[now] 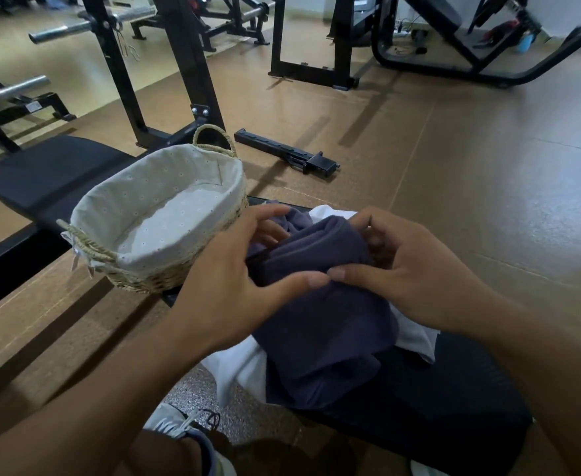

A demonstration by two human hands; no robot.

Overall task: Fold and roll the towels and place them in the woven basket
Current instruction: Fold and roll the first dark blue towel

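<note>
Both hands are on the purple towel here, one at each end of a rolled bundle. The left hand has its fingers curled over the far left end and its thumb pressed along the near side; the right hand mirrors it, fingers tucked around the right end, thumb laid flat on the cloth. The two thumb tips meet, touching or all but touching, at the middle of the roll. So that is a firm two-handed grip on the towel.

The upper part looks rolled, while the lower part hangs loose and crumpled down toward the person. Underneath lies a white towel, spread out and showing on both sides of the purple one. Both rest on a black padded bench.

Just to the left, the woven basket sits with its pale dotted lining showing, holding nothing, its near wall just beside the left hand's knuckles. What it stands on is hard to make out, possibly the bench's frame.

Below, a shoe on the speckled floor. Beyond, black gym frames and a loose black bar on the brown flooring.
</note>
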